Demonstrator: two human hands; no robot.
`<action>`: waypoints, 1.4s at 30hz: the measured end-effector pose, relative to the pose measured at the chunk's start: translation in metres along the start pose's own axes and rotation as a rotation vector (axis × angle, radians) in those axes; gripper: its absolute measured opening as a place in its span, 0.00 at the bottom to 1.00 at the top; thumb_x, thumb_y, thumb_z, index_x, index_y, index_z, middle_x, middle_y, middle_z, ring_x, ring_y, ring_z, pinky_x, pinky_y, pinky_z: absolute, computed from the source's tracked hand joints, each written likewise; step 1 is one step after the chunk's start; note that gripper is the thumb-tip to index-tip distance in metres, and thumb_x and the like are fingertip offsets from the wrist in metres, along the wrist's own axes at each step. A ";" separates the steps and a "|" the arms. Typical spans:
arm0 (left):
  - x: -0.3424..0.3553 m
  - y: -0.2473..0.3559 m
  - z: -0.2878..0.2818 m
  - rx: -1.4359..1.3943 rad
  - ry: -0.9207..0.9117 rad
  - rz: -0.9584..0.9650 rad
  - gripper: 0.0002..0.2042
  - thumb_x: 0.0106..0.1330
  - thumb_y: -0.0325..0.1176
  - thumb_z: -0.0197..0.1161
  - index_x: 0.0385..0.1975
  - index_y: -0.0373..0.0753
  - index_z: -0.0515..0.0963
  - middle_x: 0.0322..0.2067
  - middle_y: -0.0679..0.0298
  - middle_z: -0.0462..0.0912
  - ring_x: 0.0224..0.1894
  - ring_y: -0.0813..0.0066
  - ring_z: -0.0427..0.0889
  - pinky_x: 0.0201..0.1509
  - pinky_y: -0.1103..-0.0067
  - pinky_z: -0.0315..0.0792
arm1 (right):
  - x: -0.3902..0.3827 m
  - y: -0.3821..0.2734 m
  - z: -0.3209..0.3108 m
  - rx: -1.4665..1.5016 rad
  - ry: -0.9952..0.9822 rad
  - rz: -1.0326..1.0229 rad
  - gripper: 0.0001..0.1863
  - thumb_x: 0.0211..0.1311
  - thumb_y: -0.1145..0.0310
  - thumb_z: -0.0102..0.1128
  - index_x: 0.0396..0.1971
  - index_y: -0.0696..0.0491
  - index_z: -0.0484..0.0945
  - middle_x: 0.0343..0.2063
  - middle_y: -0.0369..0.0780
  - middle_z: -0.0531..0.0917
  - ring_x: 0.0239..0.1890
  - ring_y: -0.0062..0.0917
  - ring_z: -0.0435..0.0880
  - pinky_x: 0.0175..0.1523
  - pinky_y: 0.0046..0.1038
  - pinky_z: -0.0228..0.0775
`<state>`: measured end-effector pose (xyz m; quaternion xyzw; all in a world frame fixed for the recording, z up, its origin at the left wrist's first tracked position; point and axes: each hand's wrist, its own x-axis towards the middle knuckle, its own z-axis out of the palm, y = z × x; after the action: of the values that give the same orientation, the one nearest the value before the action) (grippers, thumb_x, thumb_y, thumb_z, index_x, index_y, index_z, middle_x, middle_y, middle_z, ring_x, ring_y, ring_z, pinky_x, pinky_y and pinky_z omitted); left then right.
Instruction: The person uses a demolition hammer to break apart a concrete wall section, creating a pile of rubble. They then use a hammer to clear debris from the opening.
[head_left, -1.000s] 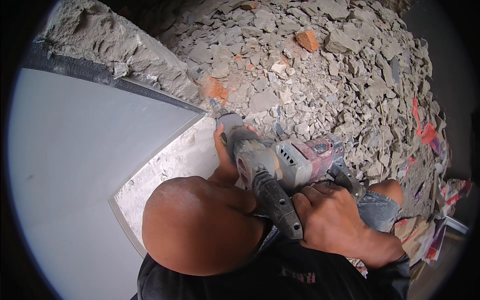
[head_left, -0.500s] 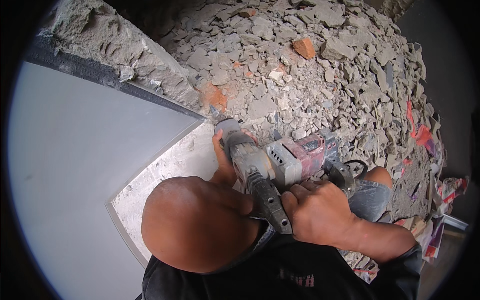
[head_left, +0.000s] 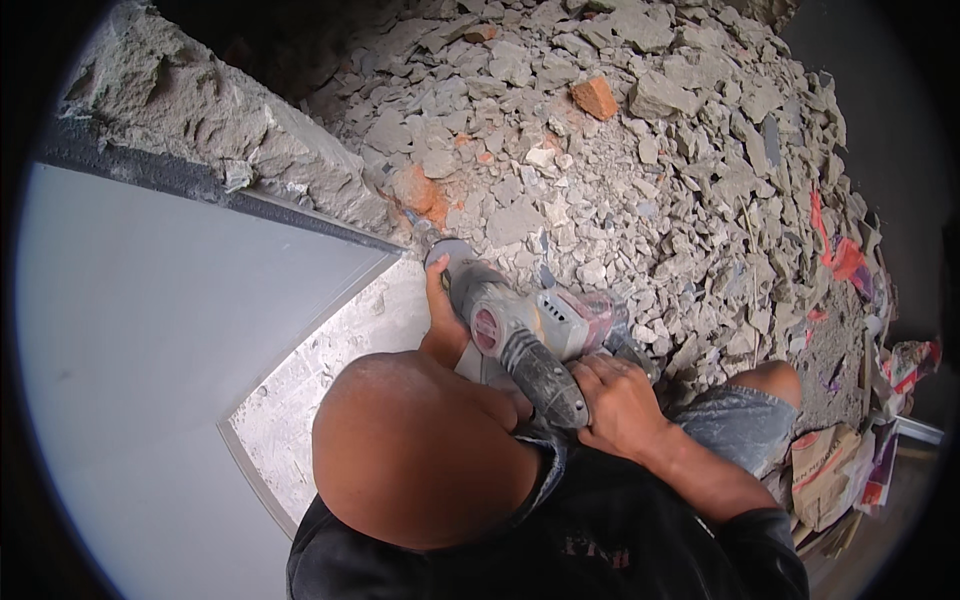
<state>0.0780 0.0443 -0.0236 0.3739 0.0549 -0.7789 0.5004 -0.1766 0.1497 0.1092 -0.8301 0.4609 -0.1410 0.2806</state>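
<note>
Person in a black shirt (head_left: 660, 515) is working low over the rubble; the right knee (head_left: 770, 380) is sticking out of grey shorts (head_left: 735, 422). Right hand (head_left: 617, 405) is clenching the demolition hammer (head_left: 508, 312) at its rear handle, fingers curling over. Tool is lying slantwise in front of the body, dusty grey with red and black parts. Left hand (head_left: 440, 303) is grasping the front collar (head_left: 463, 265); I'm seeing only one side of that grip, far fingers are hidden. Chisel bit (head_left: 410, 217) is pointing at the corner of the broken masonry (head_left: 230, 120), just beside an orange brick patch (head_left: 420, 192). Can't tell if the tip is touching. Smooth pale panel (head_left: 180, 340) is running along the left. Brown paper bag (head_left: 825, 470) is lying off to the right. Grey rubble (head_left: 690, 210) is spreading beyond the tool, an orange brick chunk (head_left: 595, 97) sitting on top.
</note>
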 end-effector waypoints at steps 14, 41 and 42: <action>0.063 -0.070 0.102 0.291 -0.186 -0.311 0.23 0.61 0.51 0.68 0.46 0.39 0.79 0.37 0.58 0.86 0.39 0.64 0.86 0.50 0.65 0.81 | -0.084 0.003 -0.020 0.356 0.356 0.475 0.22 0.37 0.71 0.69 0.38 0.63 0.80 0.37 0.54 0.82 0.38 0.52 0.84 0.46 0.40 0.76; 0.069 0.026 0.017 0.234 0.219 0.014 0.22 0.66 0.52 0.63 0.40 0.35 0.82 0.38 0.55 0.87 0.40 0.60 0.87 0.51 0.65 0.81 | 0.032 0.044 0.016 0.918 0.219 0.648 0.27 0.53 0.79 0.75 0.52 0.64 0.72 0.37 0.40 0.87 0.37 0.20 0.84 0.43 0.24 0.77; 0.069 0.027 0.020 0.240 0.229 0.009 0.22 0.66 0.52 0.63 0.40 0.35 0.82 0.38 0.55 0.87 0.40 0.59 0.87 0.51 0.64 0.81 | 0.041 0.054 0.018 1.020 0.087 0.692 0.20 0.53 0.80 0.72 0.46 0.63 0.78 0.35 0.39 0.87 0.37 0.22 0.85 0.44 0.26 0.78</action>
<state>0.0747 -0.0291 -0.0452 0.5175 0.0166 -0.7300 0.4460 -0.1822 0.0986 0.0616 -0.3872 0.5889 -0.2781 0.6526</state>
